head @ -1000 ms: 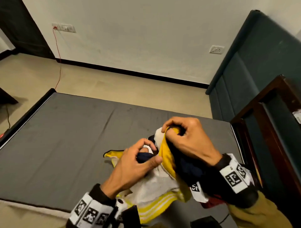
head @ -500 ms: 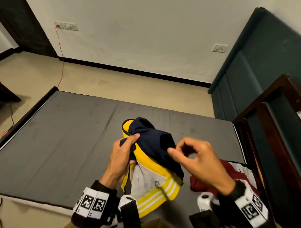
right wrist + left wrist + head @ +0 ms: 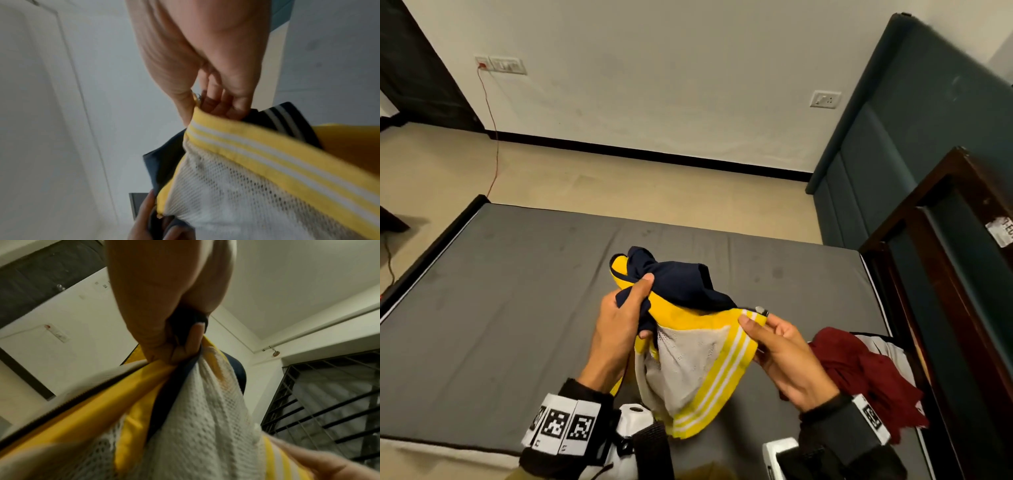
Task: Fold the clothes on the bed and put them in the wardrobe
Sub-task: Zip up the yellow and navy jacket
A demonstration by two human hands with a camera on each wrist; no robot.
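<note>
A yellow and navy jacket [image 3: 688, 329] with white mesh lining and white stripes hangs bunched above the grey bed [image 3: 500, 308]. My left hand [image 3: 626, 308] grips its navy and yellow part, thumb on top; the left wrist view shows the fingers curled round the cloth [image 3: 185, 345]. My right hand [image 3: 760, 329] pinches the striped yellow hem by the zipper end; the right wrist view shows the hem [image 3: 236, 142] under the fingers. A dark red garment [image 3: 859, 377] lies crumpled on the bed at the right, beside my right wrist.
A dark wooden frame [image 3: 935, 274] stands along the bed's right side, with a teal padded panel [image 3: 893, 137] behind it. Beige floor [image 3: 619, 185] and a white wall lie beyond the bed. A red cable [image 3: 494, 137] hangs from a wall socket.
My right hand, free half a second ago, now pinches the jacket's striped hem. The jacket has been turned, navy side up, and the red garment has come into view.
</note>
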